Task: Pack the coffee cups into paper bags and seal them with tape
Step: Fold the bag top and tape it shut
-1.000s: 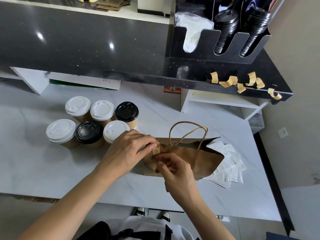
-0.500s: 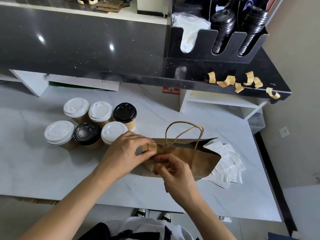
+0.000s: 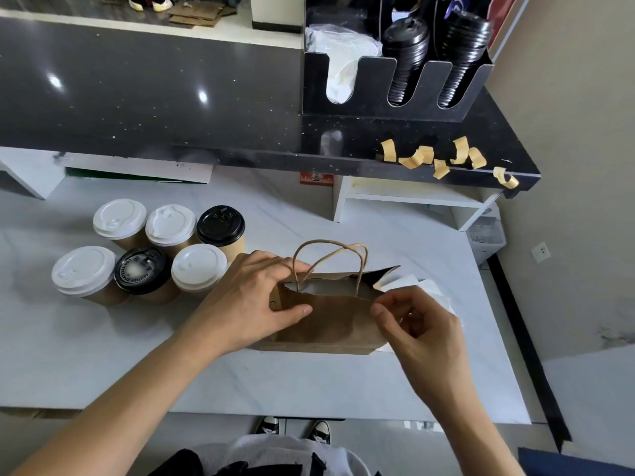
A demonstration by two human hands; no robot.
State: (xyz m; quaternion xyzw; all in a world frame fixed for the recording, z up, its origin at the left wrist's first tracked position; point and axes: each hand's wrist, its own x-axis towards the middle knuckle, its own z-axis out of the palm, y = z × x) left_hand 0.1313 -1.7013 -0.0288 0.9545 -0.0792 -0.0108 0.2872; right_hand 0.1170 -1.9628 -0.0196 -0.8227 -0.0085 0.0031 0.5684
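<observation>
A brown paper bag (image 3: 330, 321) with twisted paper handles stands on the white marble counter (image 3: 103, 365), its mouth slightly open with something white inside. My left hand (image 3: 251, 297) grips the bag's left top corner, where a strip of brown tape is stuck. My right hand (image 3: 415, 324) pinches the bag's right top edge. Several lidded coffee cups (image 3: 154, 249), some with white lids and two with black lids, stand in a cluster to the left of the bag.
Several curled tape strips (image 3: 443, 159) hang from the front edge of the black upper counter (image 3: 171, 97). A black organiser (image 3: 395, 94) with stacked lids sits above. White flat paper bags (image 3: 433, 290) lie behind my right hand. The counter ends just right of them.
My right hand has moved from the bag's left top corner to its right top edge. The tape strip now lies folded over the left corner under my left hand.
</observation>
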